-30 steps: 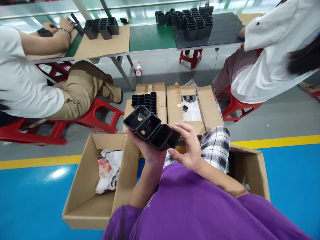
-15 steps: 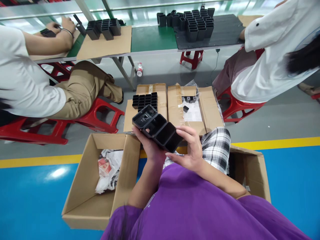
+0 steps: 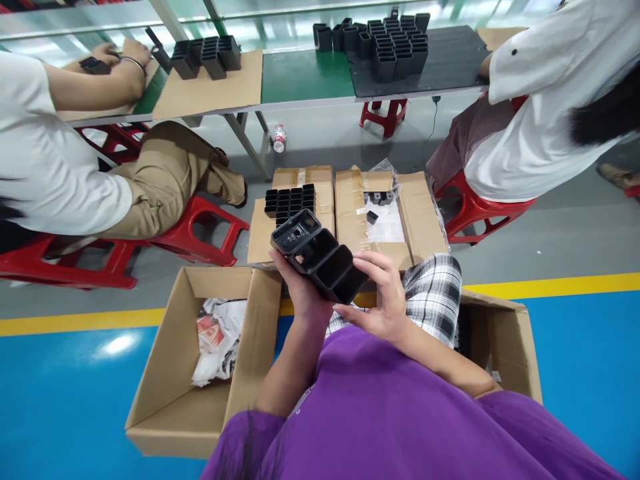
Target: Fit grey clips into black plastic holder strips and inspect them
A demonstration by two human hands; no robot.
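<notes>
Both of my hands hold a row of several black plastic housings (image 3: 320, 257), open ends up, above my lap. My left hand (image 3: 300, 293) supports the row from below, fingers wrapped round its near side. My right hand (image 3: 383, 300) grips the right end, fingers curled over the last housing. Beyond the row, a flat carton (image 3: 320, 187) on the floor carries a block of more black housings (image 3: 291, 200). Beside it an opened carton (image 3: 415, 220) holds a few loose black housings (image 3: 375, 200) on white paper.
An open cardboard box (image 3: 175, 400) with crumpled paper sits at my lower left, another box (image 3: 505, 340) at my right. Two people in white sit on red stools (image 3: 200, 233) at a green bench (image 3: 305, 73) stacked with black housings. A yellow line crosses the floor.
The row of housings has swung right and turned steeper in my hands. Both hands keep their grip.
</notes>
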